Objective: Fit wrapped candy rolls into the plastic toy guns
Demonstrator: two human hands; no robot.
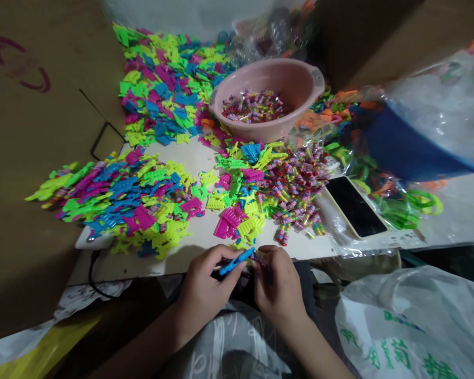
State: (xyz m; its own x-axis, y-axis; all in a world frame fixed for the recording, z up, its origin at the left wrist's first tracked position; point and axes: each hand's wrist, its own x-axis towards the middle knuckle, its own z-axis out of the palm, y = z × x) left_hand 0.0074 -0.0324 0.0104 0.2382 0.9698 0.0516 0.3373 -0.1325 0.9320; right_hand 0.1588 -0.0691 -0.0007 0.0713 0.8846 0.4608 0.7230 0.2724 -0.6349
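Note:
At the table's front edge my left hand (211, 279) pinches a blue plastic piece (237, 261) between thumb and fingers. My right hand (278, 281) is closed close beside it, its fingertips at the piece's right end on something small and dark that I cannot make out. Just beyond my hands lie loose pink, yellow and green plastic pieces (231, 221). To their right is a heap of small wrapped candy-like rolls (296, 184) in red, pink and yellow. A larger pile of bright plastic pieces (122, 195) spreads to the left.
A pink basin (260, 126) holding more small rolls stands at the back. Behind it on the left is another big heap of coloured pieces (161, 84). A phone (355, 205) and a blue container (411, 142) are on the right. Cardboard (51, 158) walls the left side.

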